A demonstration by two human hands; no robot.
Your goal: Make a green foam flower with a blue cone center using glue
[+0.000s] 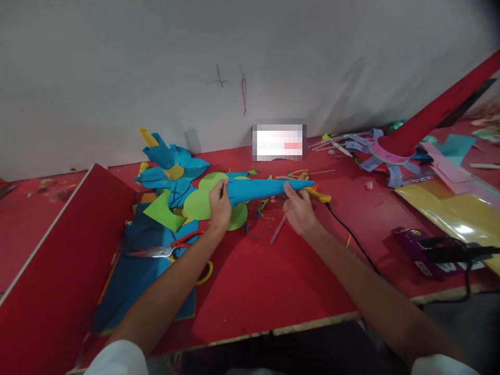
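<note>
A long blue paper cone (258, 190) lies level between my hands, its narrow tip pointing right. My left hand (221, 205) pinches its wide end, beside rounded green paper pieces (199, 203). Near the tip, my right hand (300, 208) grips the cone between thumb and fingers. Behind the tip is the yellow handle of a tool (319, 196) with a black cord. A blue paper flower with a yellow-tipped roll (167, 161) stands at the back left.
Red-and-yellow-handled scissors (156, 252) rest on dark blue sheets (136, 291). A red panel (66, 250) rises at the left. On the right are a large red cone (441, 109), a purple box (417, 255) and yellow plastic packaging (449, 208). Scraps and sticks litter the red table (250, 291).
</note>
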